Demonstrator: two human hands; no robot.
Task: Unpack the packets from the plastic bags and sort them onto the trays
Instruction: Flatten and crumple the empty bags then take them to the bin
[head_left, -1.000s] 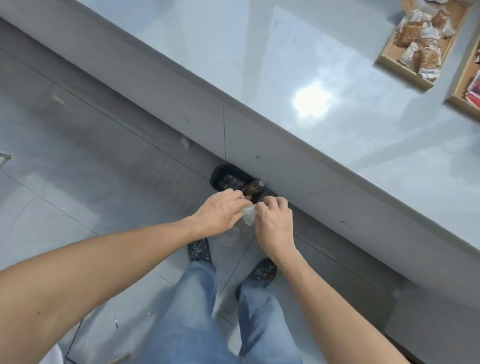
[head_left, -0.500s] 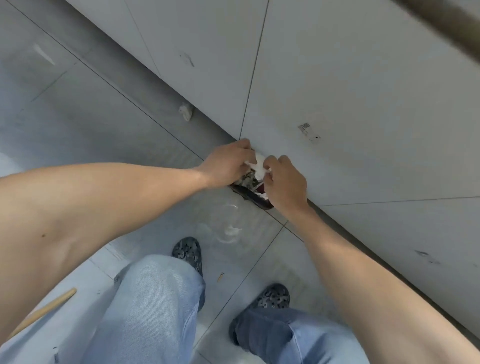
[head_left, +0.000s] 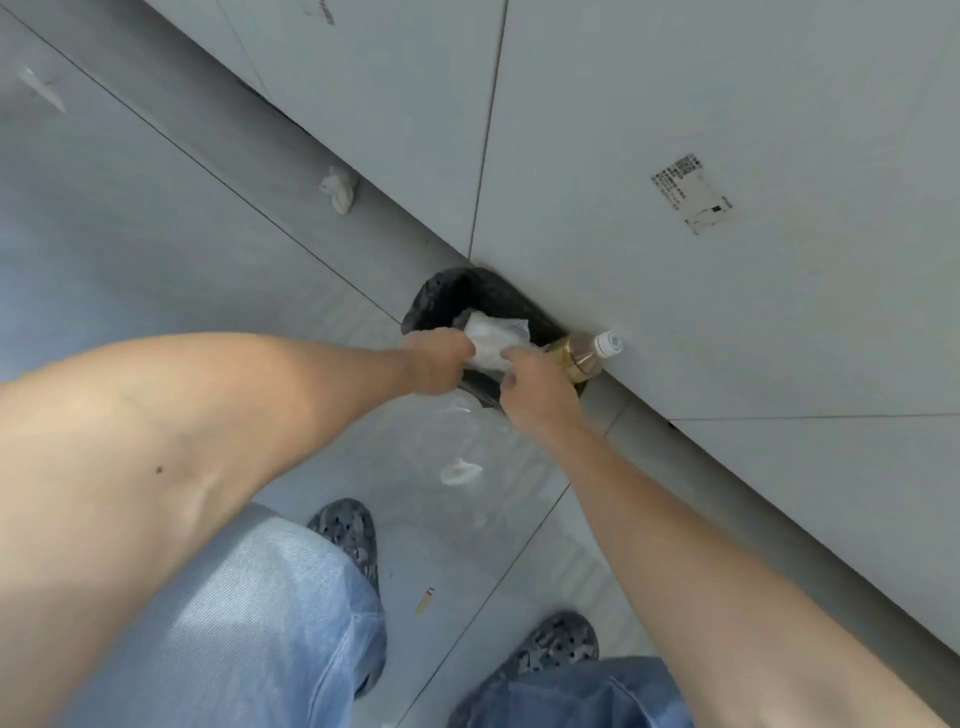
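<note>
A crumpled clear plastic bag (head_left: 496, 340) sits at the mouth of a bin lined in black (head_left: 441, 299) on the floor by the counter's side panel. My left hand (head_left: 434, 364) grips the bag's left edge. My right hand (head_left: 535, 400) is just to the right of the bag, its fingers curled and touching it from below. No trays or packets are in view.
A bottle of brown liquid with a white cap (head_left: 584, 353) leans out of the bin against the grey panel (head_left: 727, 286). Scraps of white plastic lie on the tiled floor (head_left: 340, 187) (head_left: 460, 472). My feet in dark shoes (head_left: 348, 535) stand close below.
The view has dropped from the counter top to the floor. Both hands have lowered the crumpled bag into the bin's mouth, and the bin and bottle have come into clear view.
</note>
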